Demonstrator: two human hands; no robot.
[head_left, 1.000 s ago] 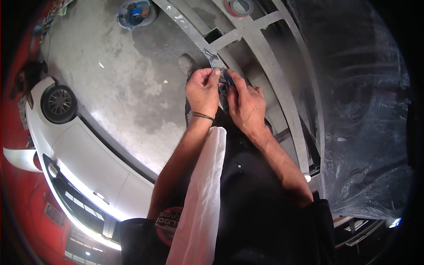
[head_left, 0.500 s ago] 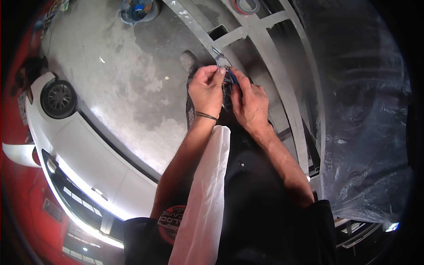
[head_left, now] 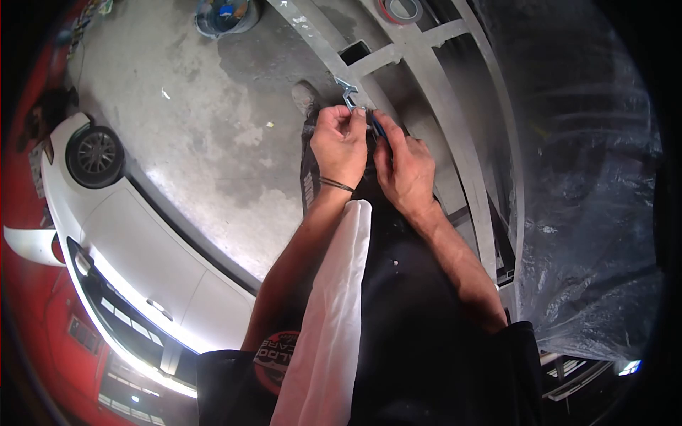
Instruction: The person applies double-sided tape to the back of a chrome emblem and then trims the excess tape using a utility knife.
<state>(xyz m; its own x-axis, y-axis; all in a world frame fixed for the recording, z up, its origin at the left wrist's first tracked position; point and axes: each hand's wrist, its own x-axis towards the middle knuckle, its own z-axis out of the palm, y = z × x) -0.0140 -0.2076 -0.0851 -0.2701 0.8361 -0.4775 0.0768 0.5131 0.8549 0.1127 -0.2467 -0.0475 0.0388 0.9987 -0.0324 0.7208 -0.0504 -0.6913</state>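
Note:
Both my hands meet close together in front of my dark trousers. Between thumb and fingers, my left hand (head_left: 339, 150) pinches a thin, shiny, silvery-blue angular piece (head_left: 347, 91), whose notched end juts out beyond the fingertips. My right hand (head_left: 406, 169) is closed round a slim blue object (head_left: 379, 128), mostly covered by the fingers; its kind I cannot tell. The fingertips of the two hands almost touch at the near end of the silvery piece. A long white cloth (head_left: 328, 298) hangs down my front beside the left forearm.
A grey metal frame (head_left: 444, 85) stands just right of my hands, with a roll of tape (head_left: 399, 10) on it. Dark plastic sheeting (head_left: 590, 213) covers the right side. A white car (head_left: 153, 238) is at left, and a bucket (head_left: 206, 27) stands on the concrete floor.
My left hand has shifted slightly right, and the silvery piece has turned a little in its fingers. My right hand stays nearly in place with the blue object.

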